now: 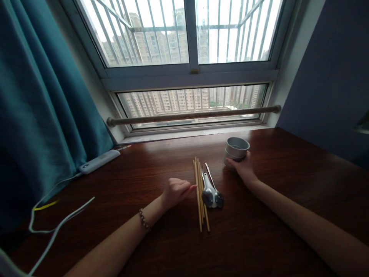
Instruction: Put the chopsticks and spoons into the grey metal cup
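Item: bundle of long, thin, pale wooden chopsticks (199,192), lying flat on the dark reddish-brown wooden table (273,215). Long axis runs away from the person toward the window, far ends slightly fanned.

Adjoining: two shiny metal spoons (211,192), just to the right of the chopsticks and roughly parallel, bowls toward the person, touching or nearly touching the bundle.

Left hand (176,191): rests on the table at the chopsticks' left side, fingers loosely curled, fingertips (192,187) at or against the bundle near its middle; holds nothing. It is the nearer hand.

Right hand (243,166): beyond the spoons, fingers wrapped on the near side of stacked small round grey metal bowls (236,149), closed around them.

Periphery: white power strip (99,161) with trailing white cable (57,227) at the far left, by a teal curtain (37,115).
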Motion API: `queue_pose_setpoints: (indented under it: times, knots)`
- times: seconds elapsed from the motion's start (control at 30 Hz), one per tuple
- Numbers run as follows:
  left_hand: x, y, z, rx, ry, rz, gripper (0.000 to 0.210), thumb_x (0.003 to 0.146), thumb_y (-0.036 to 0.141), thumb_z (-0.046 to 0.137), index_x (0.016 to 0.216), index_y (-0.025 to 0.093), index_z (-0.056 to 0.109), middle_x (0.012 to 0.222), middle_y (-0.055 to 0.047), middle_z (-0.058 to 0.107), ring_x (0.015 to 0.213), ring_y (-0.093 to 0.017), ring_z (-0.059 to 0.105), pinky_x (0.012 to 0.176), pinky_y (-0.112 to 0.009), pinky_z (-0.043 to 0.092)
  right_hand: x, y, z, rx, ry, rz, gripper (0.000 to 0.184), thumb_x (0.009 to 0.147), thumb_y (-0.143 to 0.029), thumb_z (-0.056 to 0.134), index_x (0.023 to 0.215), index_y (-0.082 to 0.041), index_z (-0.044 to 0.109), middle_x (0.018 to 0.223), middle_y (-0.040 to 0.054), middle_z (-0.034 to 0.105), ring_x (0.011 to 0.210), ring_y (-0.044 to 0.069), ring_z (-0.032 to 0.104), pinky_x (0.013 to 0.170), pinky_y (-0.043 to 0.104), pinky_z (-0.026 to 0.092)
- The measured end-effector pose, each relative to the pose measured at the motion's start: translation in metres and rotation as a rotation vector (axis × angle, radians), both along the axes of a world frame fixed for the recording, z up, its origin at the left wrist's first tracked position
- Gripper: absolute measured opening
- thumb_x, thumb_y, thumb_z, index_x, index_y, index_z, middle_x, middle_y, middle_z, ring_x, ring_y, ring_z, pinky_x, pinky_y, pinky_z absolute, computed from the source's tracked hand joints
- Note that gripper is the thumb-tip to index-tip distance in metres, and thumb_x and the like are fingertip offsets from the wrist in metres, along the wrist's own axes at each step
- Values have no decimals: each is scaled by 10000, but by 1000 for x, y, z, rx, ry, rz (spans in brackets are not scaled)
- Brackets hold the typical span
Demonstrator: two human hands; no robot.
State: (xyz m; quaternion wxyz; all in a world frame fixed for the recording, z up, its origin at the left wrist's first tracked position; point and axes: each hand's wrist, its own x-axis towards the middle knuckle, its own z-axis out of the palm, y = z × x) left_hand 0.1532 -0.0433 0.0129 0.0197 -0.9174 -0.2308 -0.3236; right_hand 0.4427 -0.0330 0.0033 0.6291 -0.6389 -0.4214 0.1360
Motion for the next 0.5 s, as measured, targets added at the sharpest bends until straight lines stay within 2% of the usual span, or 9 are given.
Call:
queue_pose_setpoints:
  times: [0.13, 0.23, 0.33, 0.5]
  knots:
    - [6, 0, -8, -174, -105, 90, 460, 934, 264, 351, 499, 149, 255, 460, 25, 290, 422, -77, 275, 488, -264, 211, 4, 2, -14, -56, -41, -20, 818, 470, -437, 775, 1123, -131, 388, 1079, 105, 512, 980, 233, 502, 874, 348, 401]
    - [10, -5, -7, -263, -139, 69, 475, 933, 278, 344, 492, 147, 226, 462, 24, 271, 421, -73, 267, 489, -262, 210, 4, 2, -17, -54, -80, -21, 801, 488, -430, 770, 1123, -130, 386, 1095, 105, 504, 995, 231, 497, 890, 343, 394]
    - [10, -4, -9, -299, -184, 56, 479, 929, 272, 358, 490, 144, 217, 465, 26, 252, 420, -68, 251, 487, -263, 198, 4, 1, -18, -70, -85, -21, 783, 495, -426, 767, 1117, -133, 393, 1090, 98, 511, 997, 227, 499, 886, 338, 396]
    - [9, 2, -14, -270, -256, -15, 494, 916, 283, 394, 478, 133, 224, 451, 33, 225, 399, -53, 219, 457, -255, 174, 1, 0, -17, -89, -100, -41, 800, 456, -417, 782, 1103, -132, 408, 1073, 97, 520, 989, 241, 505, 856, 344, 405]
